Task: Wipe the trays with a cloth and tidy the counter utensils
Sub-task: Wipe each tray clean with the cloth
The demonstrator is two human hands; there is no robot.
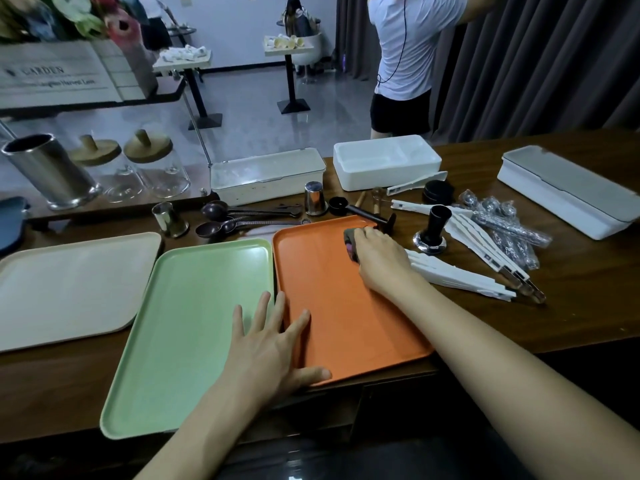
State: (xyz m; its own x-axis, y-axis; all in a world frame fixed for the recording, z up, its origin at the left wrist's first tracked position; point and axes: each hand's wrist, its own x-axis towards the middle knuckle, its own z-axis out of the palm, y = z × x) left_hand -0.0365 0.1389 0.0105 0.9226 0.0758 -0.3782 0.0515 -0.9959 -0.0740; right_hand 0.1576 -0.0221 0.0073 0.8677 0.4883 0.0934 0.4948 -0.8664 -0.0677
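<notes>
Bracing the orange tray with a flat, spread-fingered left hand, presumably so the right hand, clutching the cloth, can scrub ahead of it.

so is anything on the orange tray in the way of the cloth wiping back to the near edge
Only the left hand: its thumb and forefinger rest on the orange tray's near-left corner. Nothing else lies between the cloth, under the right hand, and the near edge.

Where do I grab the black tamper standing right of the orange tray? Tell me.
Grip the tamper by its upright black handle, fingers coming down from above. It stands on its wide chrome base, and white sleeves crowd its right side.
</notes>
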